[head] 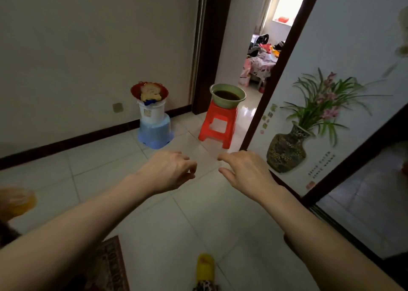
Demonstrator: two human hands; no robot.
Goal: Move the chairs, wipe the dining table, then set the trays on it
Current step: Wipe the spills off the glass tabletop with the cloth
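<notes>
Fingers of left hand loosely curled, gripping nothing; fingers of right hand relaxed and part spread, thumb out, also empty; both arms stretched forward over tiled floor, hands near each other, palms down.

Ahead, well apart from the hands: red stool by the doorway, carrying a green basin of dark liquid; left of it, blue stool against the wall, carrying a white bucket topped with a red basket of yellowish things. No bench, trays or cloth in view; where they lie cannot be told.

Judged step: moving the chairs, probably reaching toward a stool; which one cannot be told, though the red sits more in line with the hands. Wiping and tray-setting seemingly not yet begun.

Next move calls for closing the gap, then a two-handed grip low on the stool or on the basin rim; level carrying needed, or liquid may slop out; bucket stack looks top-heavy, likely to tip if jolted.

At right, door panel with vase-and-flower decal; yellow slipper and rug near the feet.
</notes>
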